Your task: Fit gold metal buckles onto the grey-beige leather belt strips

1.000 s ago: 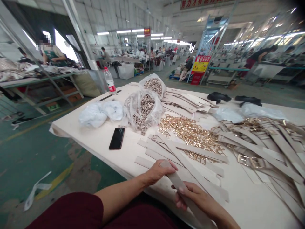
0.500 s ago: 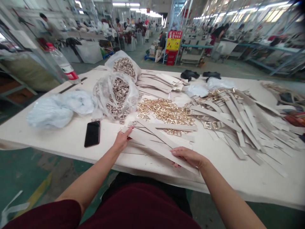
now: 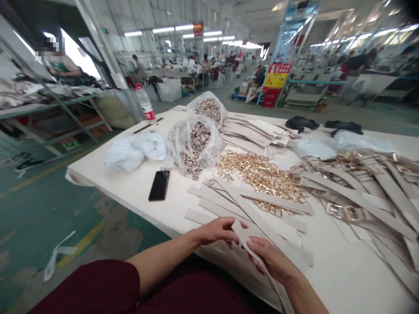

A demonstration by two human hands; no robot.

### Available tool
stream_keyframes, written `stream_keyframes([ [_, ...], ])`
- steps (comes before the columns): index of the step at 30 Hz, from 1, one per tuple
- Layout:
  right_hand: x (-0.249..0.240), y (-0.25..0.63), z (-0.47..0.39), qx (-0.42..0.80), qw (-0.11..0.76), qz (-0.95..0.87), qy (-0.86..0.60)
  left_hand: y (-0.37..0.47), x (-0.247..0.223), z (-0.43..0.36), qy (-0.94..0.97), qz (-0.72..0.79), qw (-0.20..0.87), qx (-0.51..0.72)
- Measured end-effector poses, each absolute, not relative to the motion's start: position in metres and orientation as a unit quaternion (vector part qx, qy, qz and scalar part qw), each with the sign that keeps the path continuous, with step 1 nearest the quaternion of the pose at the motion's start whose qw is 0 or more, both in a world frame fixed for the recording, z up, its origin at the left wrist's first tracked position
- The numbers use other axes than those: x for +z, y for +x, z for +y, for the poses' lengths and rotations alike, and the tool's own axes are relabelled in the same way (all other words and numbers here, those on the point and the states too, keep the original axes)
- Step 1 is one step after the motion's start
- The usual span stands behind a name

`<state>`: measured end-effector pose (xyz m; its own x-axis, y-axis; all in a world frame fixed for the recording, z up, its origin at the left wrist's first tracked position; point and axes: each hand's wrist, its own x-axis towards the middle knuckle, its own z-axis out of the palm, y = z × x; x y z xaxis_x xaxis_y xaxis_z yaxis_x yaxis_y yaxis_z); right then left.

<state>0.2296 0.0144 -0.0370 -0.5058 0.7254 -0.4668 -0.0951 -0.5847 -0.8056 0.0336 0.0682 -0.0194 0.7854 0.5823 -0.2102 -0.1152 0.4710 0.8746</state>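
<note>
Between my two hands is a pale beige belt strap (image 3: 244, 237), its squared end raised and the rest hanging toward the table's front edge. My right hand (image 3: 270, 259) is closed round it, thumb on top. My left hand (image 3: 219, 232) has its fingers curled at the strap's end, the fingertips partly hidden behind it. Several loose straps (image 3: 209, 205) lie fanned on the table just beyond. Past them spreads a heap of gold buckles (image 3: 262, 176). On the right is a pile of straps fitted with buckles (image 3: 363, 196).
Two plastic bags of small beige loops (image 3: 196, 146) stand beyond a black phone (image 3: 159, 185). Crumpled plastic bags (image 3: 124, 152) and a red-capped bottle (image 3: 145, 104) are at the left. More straps (image 3: 252, 131) lie at the back of the white-covered table (image 3: 98, 168). People work farther off.
My view has turned left. My hands have come closer together and nearer my body, now with one strap end lifted between them; other straps lie on the table.
</note>
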Motion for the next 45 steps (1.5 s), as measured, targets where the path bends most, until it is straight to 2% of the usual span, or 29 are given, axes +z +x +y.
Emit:
stream_keyframes([
  [3,-0.042,0.218,0.007,0.768,0.254,-0.366,-0.459,0.03,-0.031,0.065,0.453,0.317,0.796,0.249],
  [6,-0.038,0.202,0.008,0.703,0.241,-0.432,-0.511,0.035,-0.047,0.063,0.414,0.402,0.757,0.306],
  [11,-0.027,0.186,0.021,0.474,0.258,-0.587,-0.604,0.04,-0.054,0.065,0.381,0.439,0.726,0.367],
  [16,-0.039,0.192,0.029,0.416,0.303,-0.573,-0.638,0.012,-0.046,0.107,0.462,0.39,0.743,0.286],
  [18,-0.047,0.198,0.032,0.406,0.304,-0.55,-0.663,-0.018,-0.043,0.143,0.541,0.439,0.65,0.305],
  [20,-0.054,0.204,0.035,0.393,0.303,-0.541,-0.679,-0.052,-0.04,0.183,0.602,0.544,0.453,0.371],
  [22,-0.057,0.207,0.037,0.387,0.302,-0.542,-0.682,-0.082,-0.04,0.218,0.643,0.607,0.281,0.374],
  [24,-0.059,0.208,0.038,0.384,0.306,-0.543,-0.681,-0.101,-0.042,0.242,0.655,0.619,0.233,0.365],
  [29,-0.063,0.211,0.039,0.389,0.324,-0.54,-0.672,-0.108,-0.048,0.256,0.66,0.614,0.251,0.353],
  [33,-0.058,0.216,0.041,0.403,0.323,-0.516,-0.683,-0.088,-0.043,0.239,0.652,0.595,0.306,0.356],
  [36,-0.041,0.214,0.041,0.452,0.342,-0.503,-0.652,-0.054,-0.037,0.21,0.636,0.534,0.434,0.349],
  [40,-0.021,0.205,0.042,0.584,0.37,-0.471,-0.547,-0.001,-0.029,0.165,0.556,0.412,0.633,0.347],
  [45,-0.022,0.205,0.04,0.65,0.388,-0.422,-0.5,0.03,-0.015,0.138,0.558,0.377,0.665,0.325],
])
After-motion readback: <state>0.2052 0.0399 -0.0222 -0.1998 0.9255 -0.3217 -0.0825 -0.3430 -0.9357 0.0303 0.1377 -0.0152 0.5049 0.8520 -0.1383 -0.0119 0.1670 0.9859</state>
